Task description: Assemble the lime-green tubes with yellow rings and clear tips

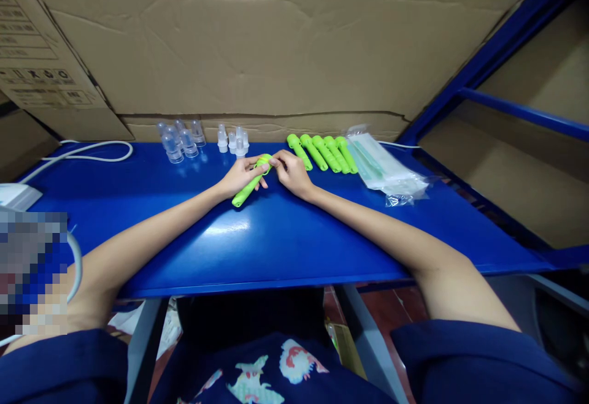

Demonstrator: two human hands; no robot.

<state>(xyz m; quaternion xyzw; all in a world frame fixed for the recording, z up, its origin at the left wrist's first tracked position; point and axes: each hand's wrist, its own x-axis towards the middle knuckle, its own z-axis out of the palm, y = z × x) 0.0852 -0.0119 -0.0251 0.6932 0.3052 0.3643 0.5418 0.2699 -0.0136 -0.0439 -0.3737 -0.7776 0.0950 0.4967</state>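
My left hand [243, 177] is wrapped round a lime-green plastic tube [245, 192] with a wider, rounded head. The tube slants, its narrow end toward me and its head away. At the head, my right hand [292, 174] is closed, thumb and fingertips pinched against the green rim; a thin green loop seems to show there. Just beyond my right hand lies a row of several like green tubes [326, 154]. Behind my left hand stand several small clear-and-white nozzle-like pieces [223, 139], and left of them several clear plastic cups [172, 146].
On the right of the blue table [285, 251] lies a clear plastic bag [389, 168] with white and pale-green flat items. A white cable [105, 157] runs along the left to a white box [19, 196]. Cardboard [276, 42] walls the back; a blue frame [519, 113] stands right.
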